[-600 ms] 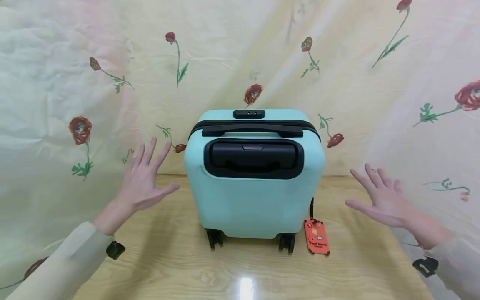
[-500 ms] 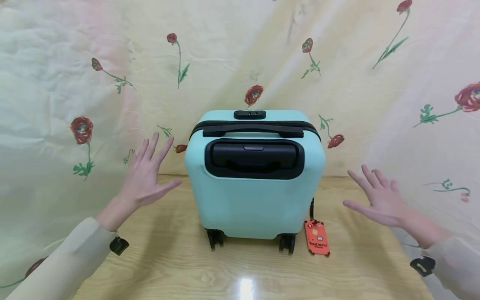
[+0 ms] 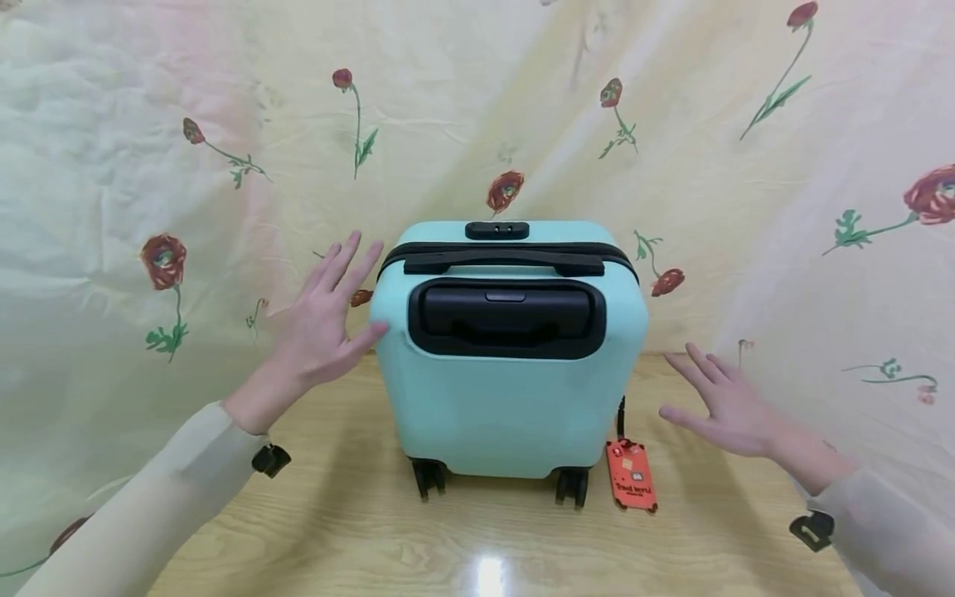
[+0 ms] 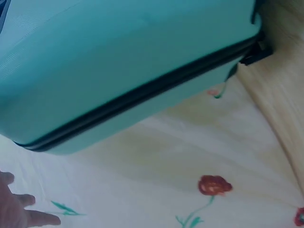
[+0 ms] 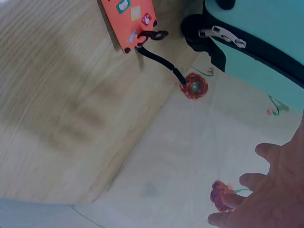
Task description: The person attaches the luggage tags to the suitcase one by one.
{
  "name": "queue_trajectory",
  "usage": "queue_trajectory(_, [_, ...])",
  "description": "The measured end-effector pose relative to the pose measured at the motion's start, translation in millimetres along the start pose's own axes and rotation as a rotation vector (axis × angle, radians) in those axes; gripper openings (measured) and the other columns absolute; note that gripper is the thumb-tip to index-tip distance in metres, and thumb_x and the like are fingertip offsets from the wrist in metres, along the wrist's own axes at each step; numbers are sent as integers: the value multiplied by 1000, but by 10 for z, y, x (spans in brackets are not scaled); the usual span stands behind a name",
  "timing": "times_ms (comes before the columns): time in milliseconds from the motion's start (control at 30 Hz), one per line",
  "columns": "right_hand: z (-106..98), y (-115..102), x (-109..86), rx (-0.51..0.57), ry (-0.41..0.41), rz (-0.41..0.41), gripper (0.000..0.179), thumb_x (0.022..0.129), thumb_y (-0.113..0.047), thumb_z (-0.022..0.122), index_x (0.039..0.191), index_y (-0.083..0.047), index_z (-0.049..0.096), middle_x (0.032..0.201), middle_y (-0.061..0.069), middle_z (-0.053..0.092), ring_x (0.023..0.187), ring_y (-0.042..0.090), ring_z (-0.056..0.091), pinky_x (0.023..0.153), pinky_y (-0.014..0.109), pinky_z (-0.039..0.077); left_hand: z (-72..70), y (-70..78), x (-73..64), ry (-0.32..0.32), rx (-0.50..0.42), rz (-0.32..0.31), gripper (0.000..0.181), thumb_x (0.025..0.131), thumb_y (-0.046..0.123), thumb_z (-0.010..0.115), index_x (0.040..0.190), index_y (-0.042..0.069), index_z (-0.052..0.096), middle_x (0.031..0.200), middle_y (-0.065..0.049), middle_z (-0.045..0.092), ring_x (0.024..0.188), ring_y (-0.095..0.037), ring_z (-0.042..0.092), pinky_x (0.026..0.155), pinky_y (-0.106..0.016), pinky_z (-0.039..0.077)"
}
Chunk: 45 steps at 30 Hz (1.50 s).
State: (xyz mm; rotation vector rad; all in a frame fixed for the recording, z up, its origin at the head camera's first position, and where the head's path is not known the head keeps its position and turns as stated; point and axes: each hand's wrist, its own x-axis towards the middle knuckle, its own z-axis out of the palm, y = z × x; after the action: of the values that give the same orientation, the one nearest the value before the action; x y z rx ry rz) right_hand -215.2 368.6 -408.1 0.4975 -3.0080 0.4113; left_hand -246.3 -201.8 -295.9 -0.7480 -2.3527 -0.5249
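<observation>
The suitcase point(image 3: 507, 414) stands upright on the worktop point(image 3: 336, 547), 2 wheels point(image 3: 429, 478) showing at the front, its black handle point(image 3: 504, 259) below the lock point(image 3: 496, 230). Both hands are released, fingers spread. The left hand point(image 3: 317, 327) is near the case's upper left side, its thumb overlapping the edge in the head view; the right hand point(image 3: 734, 412) is apart from the right side. Between them, 1 red tag point(image 3: 632, 479) lies beside the case. Behind hangs a flowered cloth point(image 3: 448, 50).
</observation>
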Motion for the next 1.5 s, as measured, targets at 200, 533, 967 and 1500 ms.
queue_trajectory(200, [90,-10,-8,19,1,-20,88,100,-53,67,167,-8,32,171,36,23,150,67,25,109,87,26,0,148,159,61,-8,83,96,96,89,26,169,26,33,175,-12,33,160,-44,32,122,-69,36])
queue_trajectory(533, [360,-55,-14,86,-20,-15,83,102,-50,67,166,-8,34,168,37,28,143,70,34,105,85,35,103,235,270,178,-103,130,85,103,77,34,161,17,49,164,-11,51,134,-36,65,63,-46,53])
queue_trajectory(967, [910,-177,-72,106,19,-11,64,103,-39,70,153,-1,54,154,32,55,133,54,60,104,68,53,167,265,289,217,-126,168,66,104,60,48,146,12,65,142,-19,70,126,-39,71,90,-58,63])
queue_trajectory(1500, [1425,-313,-180,108,22,-81,54,85,-30,90,130,-4,72,130,17,67,113,33,69,89,49,61,167,270,285,197,-121,160,58,97,42,59,147,14,64,142,-19,69,127,-38,70,92,-59,62])
